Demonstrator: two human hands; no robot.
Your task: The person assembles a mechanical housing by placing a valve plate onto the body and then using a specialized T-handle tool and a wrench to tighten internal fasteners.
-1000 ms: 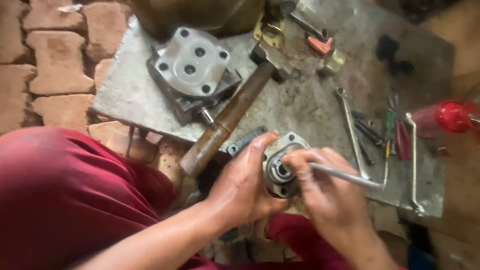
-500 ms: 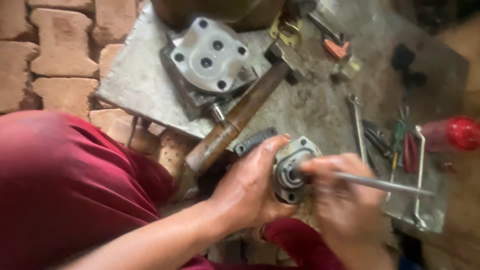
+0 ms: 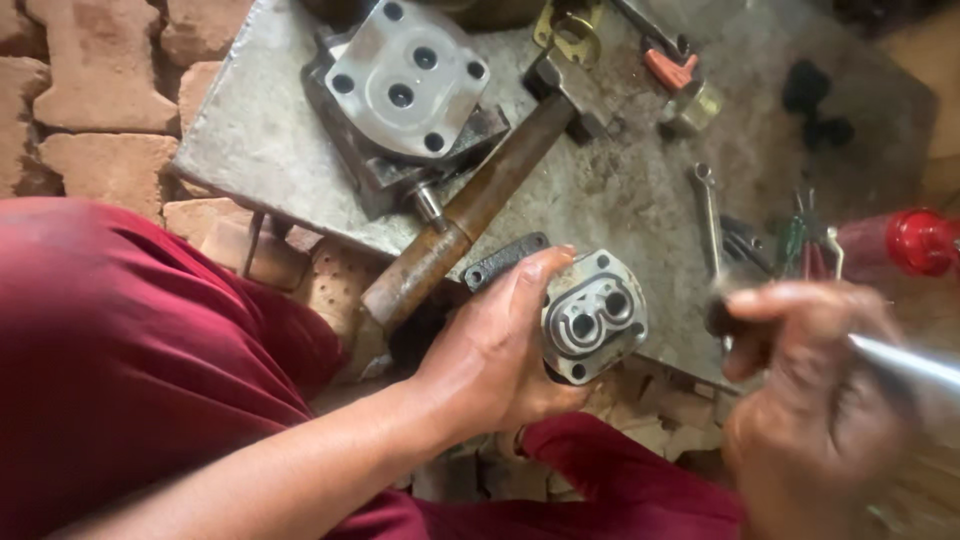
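Observation:
My left hand [image 3: 500,350] grips a small grey metal pump housing [image 3: 595,315] with a figure-eight cavity facing up, held over the near edge of the metal slab [image 3: 620,190]. My right hand [image 3: 810,400], blurred by motion, is off to the right of the housing and holds a thin shiny metal rod [image 3: 905,362] that points away to the right. The rod's tip is clear of the housing.
On the slab lie a larger grey pump block with several holes [image 3: 405,75], a rusty-handled hammer [image 3: 470,215], a spanner [image 3: 708,215], a brass padlock [image 3: 570,30], and small tools. A red bottle [image 3: 900,245] stands at the right. Brick paving lies at the left.
My right hand has pulled the rod out of the housing and moved away to the right. The housing's open cavity now shows. The view has shifted slightly.

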